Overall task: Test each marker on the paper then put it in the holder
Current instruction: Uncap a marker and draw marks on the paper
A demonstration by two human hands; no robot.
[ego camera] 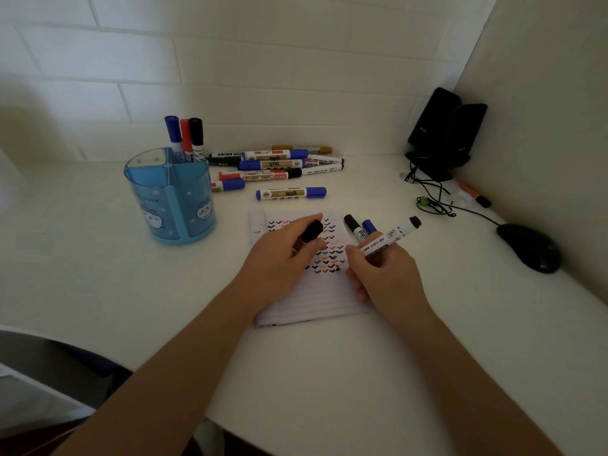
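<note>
From the head camera, a white desk [362, 373] fills the scene, and both hands work just below centre over a lined paper [312, 301] covered in small black, blue and red tick marks; the left hand [279, 258] is closed round a black cap [311, 231], pinched between thumb and fingers above the ticks; the right hand [381, 271], close beside it at three o'clock, grips an uncapped white-barrelled marker [391, 236] whose dark tip points up toward two o'clock, and two further markers [360, 229], one black-capped and one blue-capped, jut from the same fist; at ten o'clock from the paper stands a translucent blue holder [171, 205] with three markers upright in a rear compartment; a loose pile of markers [276, 166] lies at twelve o'clock near the wall, one blue-capped marker [291, 193] apart, just beyond the paper; a black mouse [529, 248] sits at three o'clock; black speakers [444, 130] occupy the corner at one o'clock.
</note>
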